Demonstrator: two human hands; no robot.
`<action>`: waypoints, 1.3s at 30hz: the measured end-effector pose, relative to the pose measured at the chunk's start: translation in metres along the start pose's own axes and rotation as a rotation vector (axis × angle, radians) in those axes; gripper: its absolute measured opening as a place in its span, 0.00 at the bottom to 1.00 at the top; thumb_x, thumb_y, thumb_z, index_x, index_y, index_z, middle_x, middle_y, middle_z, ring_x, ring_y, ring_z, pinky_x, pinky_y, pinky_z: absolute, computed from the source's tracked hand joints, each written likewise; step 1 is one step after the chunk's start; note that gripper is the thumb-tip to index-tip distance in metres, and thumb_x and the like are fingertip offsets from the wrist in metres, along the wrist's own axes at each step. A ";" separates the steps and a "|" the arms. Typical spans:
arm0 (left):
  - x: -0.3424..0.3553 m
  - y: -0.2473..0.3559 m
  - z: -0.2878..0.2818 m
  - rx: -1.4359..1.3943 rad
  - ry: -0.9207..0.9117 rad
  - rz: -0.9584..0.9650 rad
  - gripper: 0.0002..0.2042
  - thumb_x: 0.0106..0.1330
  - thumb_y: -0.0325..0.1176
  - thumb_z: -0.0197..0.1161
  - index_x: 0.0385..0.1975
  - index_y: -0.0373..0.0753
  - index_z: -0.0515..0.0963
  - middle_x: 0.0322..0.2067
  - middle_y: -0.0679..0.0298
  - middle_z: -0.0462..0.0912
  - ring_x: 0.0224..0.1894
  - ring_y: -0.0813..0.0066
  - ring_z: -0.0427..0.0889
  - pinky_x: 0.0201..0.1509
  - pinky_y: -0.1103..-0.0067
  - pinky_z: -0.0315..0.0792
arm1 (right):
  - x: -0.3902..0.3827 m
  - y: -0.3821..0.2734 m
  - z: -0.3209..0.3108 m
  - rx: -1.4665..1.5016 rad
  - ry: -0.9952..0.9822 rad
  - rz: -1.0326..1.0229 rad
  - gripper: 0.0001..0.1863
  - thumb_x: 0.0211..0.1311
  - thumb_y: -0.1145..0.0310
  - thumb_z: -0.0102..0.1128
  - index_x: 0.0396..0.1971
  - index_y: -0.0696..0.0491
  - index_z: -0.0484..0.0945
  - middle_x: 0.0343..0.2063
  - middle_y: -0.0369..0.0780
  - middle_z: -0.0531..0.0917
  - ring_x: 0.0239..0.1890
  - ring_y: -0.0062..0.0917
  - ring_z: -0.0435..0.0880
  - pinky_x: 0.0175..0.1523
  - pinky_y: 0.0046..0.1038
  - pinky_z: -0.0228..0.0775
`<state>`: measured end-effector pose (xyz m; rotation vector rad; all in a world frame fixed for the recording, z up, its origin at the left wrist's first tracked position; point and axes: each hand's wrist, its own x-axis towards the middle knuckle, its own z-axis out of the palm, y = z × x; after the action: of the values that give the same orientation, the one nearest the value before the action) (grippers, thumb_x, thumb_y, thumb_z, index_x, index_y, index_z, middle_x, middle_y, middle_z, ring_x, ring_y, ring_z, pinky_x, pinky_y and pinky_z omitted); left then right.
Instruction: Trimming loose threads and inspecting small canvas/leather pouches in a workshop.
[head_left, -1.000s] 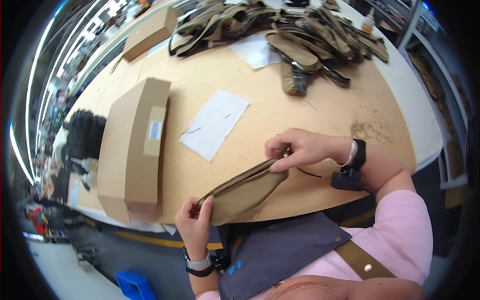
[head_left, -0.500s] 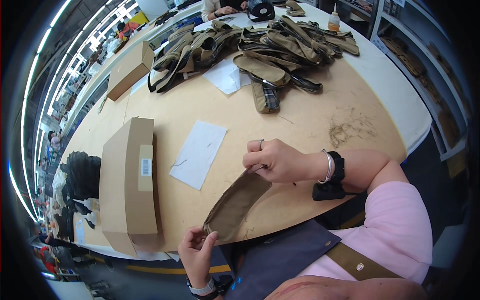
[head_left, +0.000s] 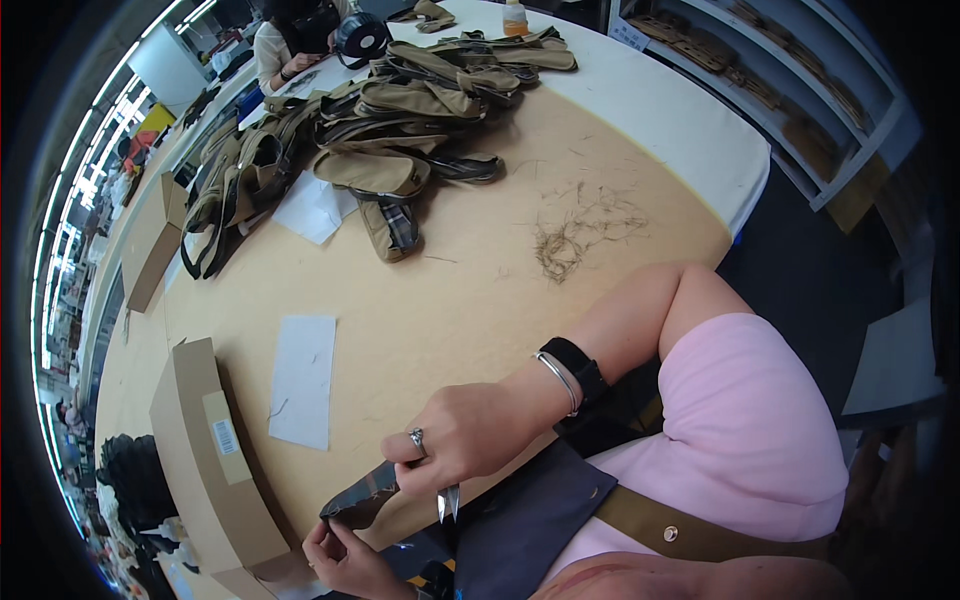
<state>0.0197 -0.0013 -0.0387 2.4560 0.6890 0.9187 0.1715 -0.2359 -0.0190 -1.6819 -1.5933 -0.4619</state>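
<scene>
A narrow dark brown fabric piece [head_left: 368, 500] with loose threads along it spans the gap between my hands, low in the view near the table's front edge. My left hand [head_left: 352, 565] is closed, pinching its lower left end between thumb and finger. At the other end, my closed right hand [head_left: 460, 435] meets the fabric with its fingertips. Two pointed metal blades of thread snips [head_left: 449, 503] stick out below that hand; their handle is hidden in the palm.
An open cardboard box [head_left: 205, 470] stands to the left, near a white paper sheet [head_left: 303, 380]. Khaki fabric pouches [head_left: 400, 110] are heaped at the back. Thread scraps [head_left: 575, 235] lie at the right. Across the table sits another person [head_left: 295, 50]; a shelf rack [head_left: 760, 85] stands beyond.
Both hands have come down and left with the fabric piece, which has turned and now looks darker. The snips' blades now show below my right hand. The view has swung to the right.
</scene>
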 end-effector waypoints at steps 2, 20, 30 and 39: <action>0.001 0.003 0.004 -0.043 0.060 -0.015 0.07 0.64 0.27 0.71 0.38 0.34 0.83 0.31 0.59 0.86 0.32 0.70 0.83 0.39 0.75 0.77 | 0.001 0.001 -0.003 -0.117 0.103 -0.078 0.07 0.54 0.70 0.62 0.30 0.52 0.73 0.28 0.36 0.70 0.18 0.23 0.75 0.16 0.27 0.65; 0.006 -0.016 -0.020 -1.042 -0.934 -0.444 0.11 0.68 0.28 0.64 0.46 0.29 0.81 0.44 0.65 0.83 0.47 0.78 0.78 0.53 0.81 0.70 | 0.007 0.017 -0.011 0.100 -0.025 0.158 0.09 0.50 0.72 0.68 0.30 0.47 0.76 0.30 0.34 0.76 0.22 0.29 0.81 0.23 0.30 0.73; 0.024 0.011 -0.006 -1.212 -0.871 -0.570 0.11 0.71 0.26 0.61 0.48 0.30 0.84 0.33 0.70 0.79 0.39 0.82 0.76 0.47 0.84 0.68 | 0.005 0.027 -0.023 0.133 -0.084 0.092 0.15 0.52 0.82 0.67 0.42 0.60 0.81 0.40 0.42 0.78 0.25 0.18 0.75 0.27 0.21 0.66; 0.014 0.015 0.016 -0.447 -0.030 0.225 0.14 0.56 0.14 0.68 0.41 0.37 0.89 0.25 0.65 0.79 0.28 0.77 0.77 0.33 0.84 0.70 | 0.011 0.015 -0.014 -0.032 -0.070 0.062 0.12 0.60 0.87 0.64 0.42 0.58 0.80 0.38 0.43 0.79 0.30 0.22 0.79 0.32 0.22 0.71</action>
<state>0.0448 -0.0086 -0.0349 2.1621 0.1685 0.9913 0.1910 -0.2376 -0.0060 -1.7841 -1.5861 -0.4034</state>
